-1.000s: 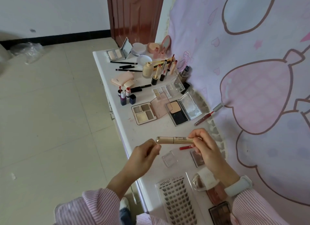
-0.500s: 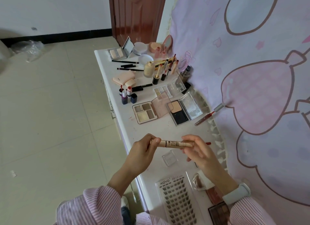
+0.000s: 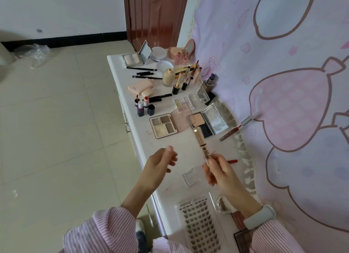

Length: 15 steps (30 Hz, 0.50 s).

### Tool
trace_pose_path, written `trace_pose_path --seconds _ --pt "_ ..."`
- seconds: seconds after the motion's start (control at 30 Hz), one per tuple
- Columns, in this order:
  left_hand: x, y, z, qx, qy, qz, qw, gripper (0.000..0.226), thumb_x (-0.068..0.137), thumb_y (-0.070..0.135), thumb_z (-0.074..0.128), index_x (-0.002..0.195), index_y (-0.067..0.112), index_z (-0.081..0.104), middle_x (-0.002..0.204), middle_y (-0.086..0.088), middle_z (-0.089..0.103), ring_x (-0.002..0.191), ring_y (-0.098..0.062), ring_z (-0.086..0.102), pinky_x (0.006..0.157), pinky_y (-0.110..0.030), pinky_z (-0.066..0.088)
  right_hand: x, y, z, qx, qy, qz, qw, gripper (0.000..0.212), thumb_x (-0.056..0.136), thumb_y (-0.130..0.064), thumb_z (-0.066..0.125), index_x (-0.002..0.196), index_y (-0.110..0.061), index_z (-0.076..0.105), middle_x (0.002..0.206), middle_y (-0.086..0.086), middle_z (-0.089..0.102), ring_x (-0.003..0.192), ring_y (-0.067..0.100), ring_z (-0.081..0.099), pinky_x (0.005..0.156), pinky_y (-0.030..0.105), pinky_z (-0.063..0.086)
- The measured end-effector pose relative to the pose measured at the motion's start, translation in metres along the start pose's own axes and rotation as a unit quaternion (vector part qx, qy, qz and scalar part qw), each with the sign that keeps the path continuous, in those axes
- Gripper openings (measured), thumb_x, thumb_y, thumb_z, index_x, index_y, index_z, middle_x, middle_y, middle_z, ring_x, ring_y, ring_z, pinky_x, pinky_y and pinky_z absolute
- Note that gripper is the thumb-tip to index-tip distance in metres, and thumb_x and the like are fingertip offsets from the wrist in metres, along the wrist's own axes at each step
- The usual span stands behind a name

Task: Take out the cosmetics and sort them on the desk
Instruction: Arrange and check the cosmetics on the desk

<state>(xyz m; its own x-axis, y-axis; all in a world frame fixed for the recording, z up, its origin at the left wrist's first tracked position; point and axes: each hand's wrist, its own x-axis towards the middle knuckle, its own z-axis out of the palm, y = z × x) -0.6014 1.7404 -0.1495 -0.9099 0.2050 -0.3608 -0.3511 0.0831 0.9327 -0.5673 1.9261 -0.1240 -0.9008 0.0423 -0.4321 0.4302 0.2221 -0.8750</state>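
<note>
My right hand (image 3: 220, 170) grips the lower end of a slim gold cosmetic tube (image 3: 200, 139), which points away from me over the white desk (image 3: 170, 145). My left hand (image 3: 160, 164) hovers beside it above the desk's front edge, fingers loosely spread and holding nothing. Just beyond the tube's tip lie an open four-pan eyeshadow palette (image 3: 163, 127) and an open powder compact (image 3: 205, 121).
Lipsticks (image 3: 143, 106), a foundation bottle (image 3: 168, 78), pencils and more compacts fill the far half of the desk. A clear small case (image 3: 191, 177), a red pencil (image 3: 232, 161) and a false-lash tray (image 3: 200, 226) lie near me. A patterned wall runs along the right; tiled floor lies left.
My left hand has let go of the tube's end and drawn back to the left. My right hand has swung the tube from lying crosswise to pointing away from me.
</note>
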Motion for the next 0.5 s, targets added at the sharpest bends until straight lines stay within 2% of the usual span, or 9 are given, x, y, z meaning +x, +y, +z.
trace_pose_path --seconds 0.07,0.13,0.2,0.27,0.33,0.4,0.5 --pt "0.000 -0.001 0.003 0.058 -0.047 0.032 0.997 0.019 0.091 0.033 0.051 0.103 0.022 0.061 0.107 0.009 0.061 0.097 -0.001 0.057 0.080 -0.016 0.048 -0.002 0.005 0.004 0.128 -0.061 0.062 0.988 0.017 0.095 -0.012 0.042 0.102 -0.012 0.057 0.075 0.001 0.061 0.057 0.008 0.051 0.052 0.020 0.042" --pt "-0.001 -0.003 0.008 0.063 -0.081 0.057 0.993 0.018 0.091 0.025 0.054 0.107 0.020 0.060 0.112 0.009 0.059 0.101 0.005 0.055 0.081 -0.013 0.047 -0.005 0.008 0.010 0.121 -0.125 0.076 0.982 0.019 0.094 -0.010 0.044 0.105 -0.010 0.060 0.078 0.000 0.064 0.062 0.010 0.054 0.057 0.020 0.044" --pt "-0.003 -0.003 0.012 0.039 -0.096 0.059 0.993 0.017 0.092 0.024 0.053 0.105 0.018 0.062 0.109 0.007 0.061 0.097 0.004 0.057 0.082 -0.014 0.047 -0.008 0.009 0.017 0.072 -0.146 0.068 0.984 0.019 0.093 -0.012 0.046 0.105 -0.012 0.061 0.083 -0.001 0.068 0.070 0.014 0.061 0.063 0.021 0.048" --pt "-0.004 -0.004 0.012 0.018 -0.085 0.068 0.994 0.016 0.093 0.021 0.051 0.102 0.014 0.062 0.105 0.004 0.064 0.093 0.003 0.059 0.082 -0.014 0.047 -0.007 0.009 0.018 0.000 -0.126 0.058 0.990 0.017 0.093 -0.018 0.048 0.104 -0.020 0.061 0.091 -0.002 0.070 0.081 0.013 0.066 0.070 0.021 0.051" --pt "-0.005 -0.006 0.010 0.017 -0.069 0.090 0.993 0.012 0.094 0.017 0.049 0.094 0.010 0.060 0.090 -0.004 0.066 0.080 0.001 0.062 0.074 -0.013 0.046 -0.007 0.008 0.015 -0.062 -0.074 0.058 0.994 0.015 0.094 -0.024 0.046 0.102 -0.025 0.059 0.092 -0.004 0.068 0.083 0.010 0.065 0.073 0.020 0.052" --pt "-0.004 -0.009 0.006 0.068 -0.071 0.101 0.990 0.008 0.093 0.021 0.052 0.085 0.020 0.055 0.071 -0.001 0.059 0.063 0.001 0.056 0.064 -0.014 0.043 -0.006 0.004 0.009 -0.050 -0.026 0.065 0.996 0.021 0.095 -0.030 0.042 0.100 -0.021 0.060 0.080 -0.002 0.068 0.071 0.010 0.063 0.066 0.018 0.050" --pt "-0.004 -0.017 0.000 0.226 -0.104 0.134 0.959 0.009 0.085 0.040 0.059 0.083 0.033 0.054 0.061 0.011 0.047 0.053 -0.002 0.042 0.055 -0.016 0.033 -0.005 -0.008 0.002 -0.036 -0.030 0.059 0.997 0.041 0.097 -0.039 0.028 0.090 -0.019 0.062 0.053 0.002 0.062 0.050 0.010 0.056 0.052 0.019 0.045"
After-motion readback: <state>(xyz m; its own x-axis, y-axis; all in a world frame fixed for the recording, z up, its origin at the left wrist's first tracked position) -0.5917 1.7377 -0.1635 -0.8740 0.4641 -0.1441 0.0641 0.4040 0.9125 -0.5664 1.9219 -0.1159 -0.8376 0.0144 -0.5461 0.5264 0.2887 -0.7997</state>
